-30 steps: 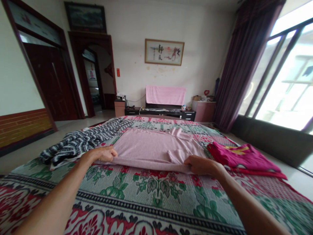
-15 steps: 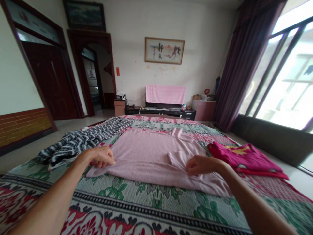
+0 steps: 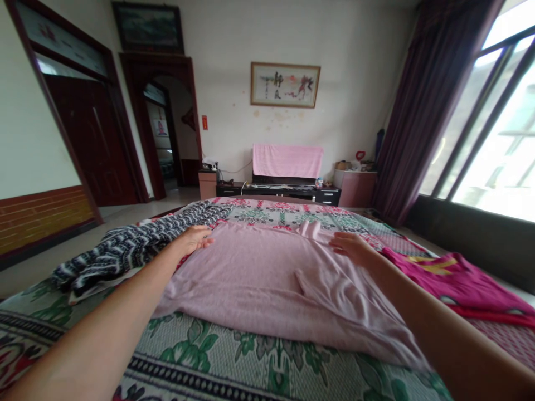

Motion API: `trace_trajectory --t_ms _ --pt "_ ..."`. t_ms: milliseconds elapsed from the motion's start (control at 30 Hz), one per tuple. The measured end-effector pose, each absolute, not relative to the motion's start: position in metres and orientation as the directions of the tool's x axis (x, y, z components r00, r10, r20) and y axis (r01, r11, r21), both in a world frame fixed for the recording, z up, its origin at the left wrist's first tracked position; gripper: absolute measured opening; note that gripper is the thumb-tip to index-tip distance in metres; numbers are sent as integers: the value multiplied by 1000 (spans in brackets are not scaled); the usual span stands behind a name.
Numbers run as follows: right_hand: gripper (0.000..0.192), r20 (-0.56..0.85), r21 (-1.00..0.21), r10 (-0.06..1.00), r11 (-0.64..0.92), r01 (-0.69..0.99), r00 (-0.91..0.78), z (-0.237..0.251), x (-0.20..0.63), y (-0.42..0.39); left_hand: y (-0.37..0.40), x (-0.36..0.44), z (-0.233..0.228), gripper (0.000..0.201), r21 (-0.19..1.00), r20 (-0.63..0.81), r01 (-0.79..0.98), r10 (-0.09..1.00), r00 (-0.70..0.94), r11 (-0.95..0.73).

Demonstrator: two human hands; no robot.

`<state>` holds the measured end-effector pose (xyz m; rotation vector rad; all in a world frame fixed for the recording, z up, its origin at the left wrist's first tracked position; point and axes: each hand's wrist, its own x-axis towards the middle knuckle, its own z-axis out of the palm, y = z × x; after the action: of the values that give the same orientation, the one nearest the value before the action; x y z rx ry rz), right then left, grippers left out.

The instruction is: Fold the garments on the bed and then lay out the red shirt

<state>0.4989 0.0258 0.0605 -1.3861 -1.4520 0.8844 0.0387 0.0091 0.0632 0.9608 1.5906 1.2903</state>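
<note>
Lay flat, a pale pink knit top (image 3: 259,273), mid-bed on a green-and-red floral woven bedspread (image 3: 234,362). Rested on its far corners: left hand (image 3: 194,239) and right hand (image 3: 353,247), both spread, gripping nothing. Beside it, a black-and-white striped garment (image 3: 125,250) and a magenta folded shirt (image 3: 460,284). Half a second earlier, pinched the near hem.
</note>
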Motion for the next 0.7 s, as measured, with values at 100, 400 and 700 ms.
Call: trace_trajectory --t_ms 100,400,700 --pt "22 160 -954 978 118 275 136 53 499 57 36 47 55 20 983 -184 -90 909 -373 162" --pt "21 -21 -991 978 -48 127 207 33 485 106 77 58 34 18 976 -212 -136 884 -418 170" --pt "25 28 -955 992 -10 298 124 17 481 126 80 60 31 18 975 -216 -55 868 -447 214"
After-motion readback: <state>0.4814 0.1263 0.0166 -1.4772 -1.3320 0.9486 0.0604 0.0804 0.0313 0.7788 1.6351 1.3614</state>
